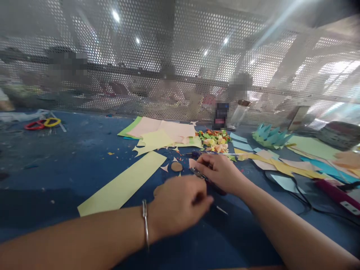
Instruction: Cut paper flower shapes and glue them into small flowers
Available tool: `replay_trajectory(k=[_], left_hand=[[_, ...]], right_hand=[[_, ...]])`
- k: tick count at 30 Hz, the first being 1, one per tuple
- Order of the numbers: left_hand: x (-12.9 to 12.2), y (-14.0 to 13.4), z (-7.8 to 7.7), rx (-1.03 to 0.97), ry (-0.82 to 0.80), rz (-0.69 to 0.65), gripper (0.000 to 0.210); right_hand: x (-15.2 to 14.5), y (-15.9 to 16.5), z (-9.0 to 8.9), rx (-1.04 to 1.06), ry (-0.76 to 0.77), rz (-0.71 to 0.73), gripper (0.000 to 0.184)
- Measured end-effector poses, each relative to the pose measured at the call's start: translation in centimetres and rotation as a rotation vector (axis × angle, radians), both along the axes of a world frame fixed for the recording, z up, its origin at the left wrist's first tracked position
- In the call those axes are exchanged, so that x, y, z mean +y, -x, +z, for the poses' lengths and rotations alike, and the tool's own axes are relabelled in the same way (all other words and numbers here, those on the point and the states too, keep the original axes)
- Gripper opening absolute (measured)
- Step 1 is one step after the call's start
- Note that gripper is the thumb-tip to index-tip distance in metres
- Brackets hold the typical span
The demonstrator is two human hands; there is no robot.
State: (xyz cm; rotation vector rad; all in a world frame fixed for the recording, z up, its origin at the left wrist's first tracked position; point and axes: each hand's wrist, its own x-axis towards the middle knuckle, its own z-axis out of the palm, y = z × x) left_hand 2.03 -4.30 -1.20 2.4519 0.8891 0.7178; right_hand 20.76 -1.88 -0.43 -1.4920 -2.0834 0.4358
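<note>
My left hand (pixel 178 206), with a silver bangle at the wrist, is curled above the blue table. What its fingers hold, if anything, is hidden. Just beyond it, my right hand (pixel 222 172) pinches at the edge of a small pink paper piece (pixel 192 163). Beneath the right palm lies a dark-handled metal tool (pixel 203 175), mostly covered, its kind unclear. A thin metal rod (pixel 222 210) shows beside my left fingers. To the left are a brown disc (pixel 176 166) and a long pale yellow paper strip (pixel 120 185). A thin pen-like tool (pixel 197 153) lies behind the right hand.
Stacked paper sheets (pixel 157 129) and a heap of paper flowers (pixel 215 141) lie farther back. Scissors (pixel 52 122) rest at the left. Cut strips (pixel 289 167), a blue paper crown (pixel 270 137) and a purple corded tool (pixel 334 195) occupy the right. A perforated metal screen (pixel 168 56) borders the table.
</note>
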Motion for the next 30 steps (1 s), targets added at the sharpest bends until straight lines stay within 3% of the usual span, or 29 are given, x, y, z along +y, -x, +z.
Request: replay_trajectory(k=[4,8,10,13,15,17,19,21,25,29,30], left_hand=[[-2.6,-1.2,-2.1,0.154,-0.214,-0.271,0.021],[-3.0,-1.8,-4.5,0.207,-0.465,-0.343,0.024],[-2.7,-1.5,-4.6,0.169,-0.515,-0.425,0.018],[-1.7,-0.3,-2.8,0.052,-0.433,-0.382,0.012],[-0.5,0.7,-0.9,-0.074,-0.141,-0.243,0.005],[1.1,1.5,0.7,-0.174,0.124,-0.010,0.016],[2.7,2.0,1.6,-0.223,0.131,0.143,0.014],[4.2,2.1,1.9,-0.225,0.102,0.188,0.014],[5.8,2.9,2.5,-0.037,0.149,0.154,0.015],[5.3,5.2,3.8,0.248,0.107,0.128,0.009],[4.9,5.8,4.1,0.311,0.112,0.143,0.016]], right_hand=[[0.0,0.3,-0.2,-0.078,0.098,0.038,0.029],[-0.1,0.6,-0.3,-0.127,0.143,0.070,0.026],[0.0,0.8,-0.3,-0.135,0.150,0.073,0.026],[0.2,0.9,-0.3,-0.126,0.159,0.087,0.028],[0.4,0.9,-0.2,-0.101,0.180,0.115,0.024],[0.4,0.9,-0.1,-0.084,0.196,0.129,0.017],[0.4,0.8,-0.1,-0.098,0.190,0.114,0.014],[0.3,0.8,-0.1,-0.132,0.179,0.093,0.018],[0.1,0.8,-0.3,-0.198,0.170,0.102,0.022],[-0.1,0.9,-0.4,-0.256,0.122,0.094,0.024],[-0.1,0.9,-0.4,-0.266,0.112,0.094,0.024]])
